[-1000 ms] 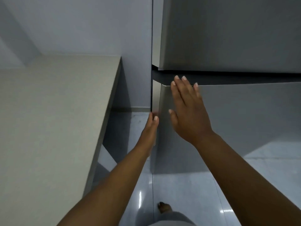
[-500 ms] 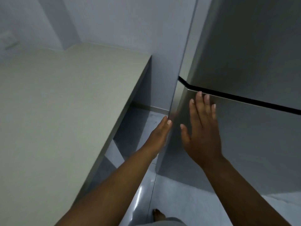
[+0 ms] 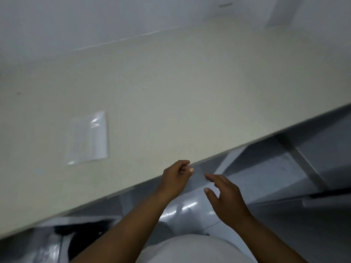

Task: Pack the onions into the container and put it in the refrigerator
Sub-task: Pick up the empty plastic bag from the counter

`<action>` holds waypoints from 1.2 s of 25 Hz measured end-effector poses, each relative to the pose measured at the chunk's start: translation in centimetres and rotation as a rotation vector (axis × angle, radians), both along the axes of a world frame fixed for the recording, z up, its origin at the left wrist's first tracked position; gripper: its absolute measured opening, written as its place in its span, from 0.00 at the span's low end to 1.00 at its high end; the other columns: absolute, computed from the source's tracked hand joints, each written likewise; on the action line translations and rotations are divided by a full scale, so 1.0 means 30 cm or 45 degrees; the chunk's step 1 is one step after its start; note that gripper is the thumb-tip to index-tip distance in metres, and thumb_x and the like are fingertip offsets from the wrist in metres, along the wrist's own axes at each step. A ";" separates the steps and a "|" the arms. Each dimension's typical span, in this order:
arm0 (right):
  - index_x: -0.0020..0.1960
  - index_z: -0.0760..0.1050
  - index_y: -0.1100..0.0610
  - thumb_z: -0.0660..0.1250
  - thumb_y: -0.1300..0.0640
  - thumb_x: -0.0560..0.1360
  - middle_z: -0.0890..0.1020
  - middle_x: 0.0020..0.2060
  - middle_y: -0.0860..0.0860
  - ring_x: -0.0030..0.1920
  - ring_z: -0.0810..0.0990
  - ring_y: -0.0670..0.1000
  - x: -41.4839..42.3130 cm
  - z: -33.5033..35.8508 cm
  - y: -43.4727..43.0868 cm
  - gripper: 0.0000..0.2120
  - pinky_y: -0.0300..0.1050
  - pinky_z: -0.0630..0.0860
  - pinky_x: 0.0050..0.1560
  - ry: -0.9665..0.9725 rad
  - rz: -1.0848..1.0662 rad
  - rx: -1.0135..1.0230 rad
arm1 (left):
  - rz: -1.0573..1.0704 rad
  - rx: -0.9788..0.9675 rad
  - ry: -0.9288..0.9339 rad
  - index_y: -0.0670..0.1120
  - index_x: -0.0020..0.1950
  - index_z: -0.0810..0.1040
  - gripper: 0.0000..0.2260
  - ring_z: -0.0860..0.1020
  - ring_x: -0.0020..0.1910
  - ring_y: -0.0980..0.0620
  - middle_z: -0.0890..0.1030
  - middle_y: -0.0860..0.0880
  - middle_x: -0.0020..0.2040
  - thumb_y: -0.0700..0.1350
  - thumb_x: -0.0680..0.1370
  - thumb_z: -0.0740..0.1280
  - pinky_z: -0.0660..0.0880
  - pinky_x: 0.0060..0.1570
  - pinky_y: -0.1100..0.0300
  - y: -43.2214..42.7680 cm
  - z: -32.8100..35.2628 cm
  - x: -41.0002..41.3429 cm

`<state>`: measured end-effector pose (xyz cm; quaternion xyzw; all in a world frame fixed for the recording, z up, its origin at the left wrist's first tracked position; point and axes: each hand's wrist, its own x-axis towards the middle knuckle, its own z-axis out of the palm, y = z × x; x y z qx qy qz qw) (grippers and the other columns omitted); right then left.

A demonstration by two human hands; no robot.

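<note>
No onions and no container show in this blurred view. My left hand (image 3: 175,178) hangs at the front edge of the beige counter (image 3: 171,92), its fingers loosely curled and nothing in it. Just to the right, my right hand (image 3: 225,196) is over the grey floor, fingers spread, holding nothing. The grey refrigerator (image 3: 322,158) stands at the right edge with its doors closed, a little way from both hands.
A clear plastic sheet or bag (image 3: 88,138) lies flat on the counter to the left. Under the counter at lower left sits a dark object (image 3: 83,236). Glossy grey floor tiles (image 3: 190,207) lie between counter and refrigerator.
Both hands have come off the refrigerator door and dropped back. My view has swung left from the refrigerator to the counter. The left fingers have curled in.
</note>
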<state>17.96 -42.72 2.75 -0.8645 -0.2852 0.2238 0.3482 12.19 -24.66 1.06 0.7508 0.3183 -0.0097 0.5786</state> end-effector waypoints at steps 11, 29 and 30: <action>0.61 0.78 0.54 0.67 0.53 0.75 0.83 0.54 0.51 0.57 0.80 0.53 -0.180 -0.071 1.077 0.15 0.50 0.75 0.64 0.463 0.178 -0.155 | 1.008 0.301 0.290 0.44 0.64 0.77 0.17 0.78 0.59 0.46 0.79 0.45 0.61 0.48 0.77 0.68 0.70 0.59 0.59 0.896 -0.027 -0.572; 0.39 0.72 0.51 0.65 0.57 0.74 0.77 0.33 0.49 0.25 0.78 0.43 -0.361 -0.140 1.380 0.05 0.28 0.67 0.24 0.191 0.656 -0.204 | 1.537 -0.285 0.244 0.41 0.46 0.80 0.07 0.80 0.33 0.52 0.83 0.44 0.42 0.45 0.75 0.70 0.76 0.27 0.66 0.830 -0.104 -0.837; 0.39 0.72 0.51 0.65 0.57 0.74 0.76 0.32 0.49 0.26 0.78 0.42 -0.395 -0.139 1.376 0.06 0.27 0.67 0.23 0.181 0.754 -0.193 | 1.637 -0.334 0.225 0.41 0.46 0.80 0.08 0.79 0.32 0.53 0.83 0.44 0.40 0.45 0.76 0.67 0.75 0.26 0.67 0.776 -0.095 -0.870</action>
